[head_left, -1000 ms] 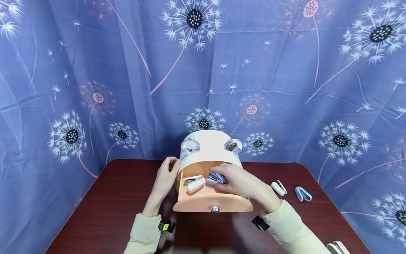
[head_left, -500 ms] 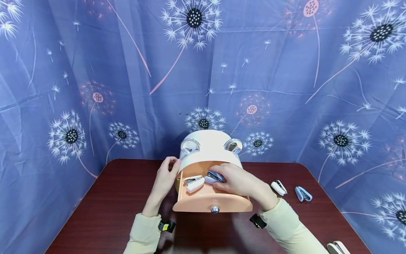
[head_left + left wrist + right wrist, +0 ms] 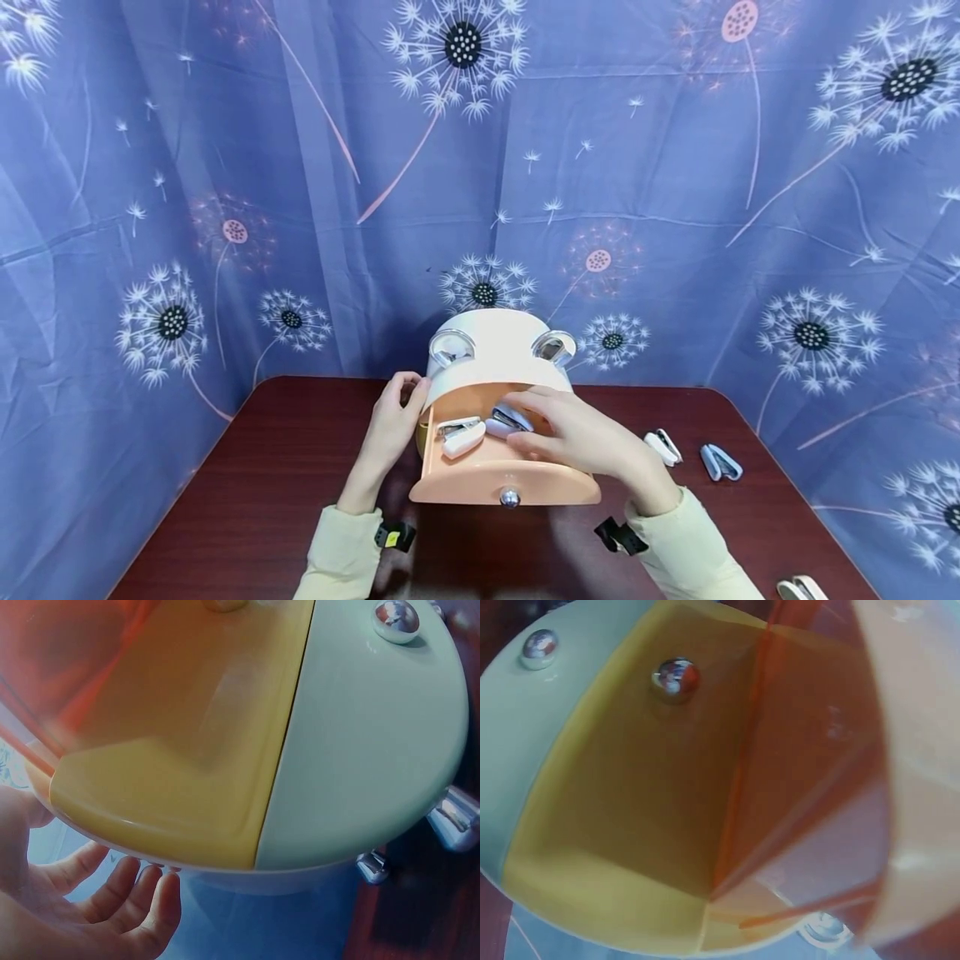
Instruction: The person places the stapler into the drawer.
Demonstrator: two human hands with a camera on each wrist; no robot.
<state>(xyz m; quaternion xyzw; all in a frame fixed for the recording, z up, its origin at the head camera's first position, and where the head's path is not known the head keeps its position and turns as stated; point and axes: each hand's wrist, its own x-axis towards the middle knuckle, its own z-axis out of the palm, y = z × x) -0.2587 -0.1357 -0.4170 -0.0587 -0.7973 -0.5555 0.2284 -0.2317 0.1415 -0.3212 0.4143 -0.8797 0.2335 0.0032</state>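
Head view. One white, round-topped plastic cabinet [image 3: 495, 342] with two silver, ear-like rings, standing on a dark red-brown bench [image 3: 300, 483]. One peach plastic drawer [image 3: 465, 485] with a silver ball knob [image 3: 510, 497], pulled out. Inside it: a white mini stapler [image 3: 462, 439] at left; a lavender-blue mini stapler [image 3: 504, 423] just beside it. Right hand [image 3: 581, 433]: over the drawer, fingers parted around the lavender-blue stapler's right end, not closed on it; contact cannot be told. Left hand [image 3: 392, 417]: at the cabinet's left side, fingers loosely bent, touching the casing. On the bench, right: a second white stapler [image 3: 663, 447], a light-blue stapler [image 3: 722, 462], a cream stapler [image 3: 801, 588]. Behind: blue dandelion-print curtain [image 3: 360, 125].

Left wrist view. Yellow drawer front [image 3: 165, 780] beside mint-green drawer front [image 3: 367, 750]; silver legs [image 3: 457, 817]. Left hand's fingers slack at the white rim.

Right wrist view. Same two fronts, silver ball knob [image 3: 675, 679] on the yellow one; peach drawer at right, blurred.
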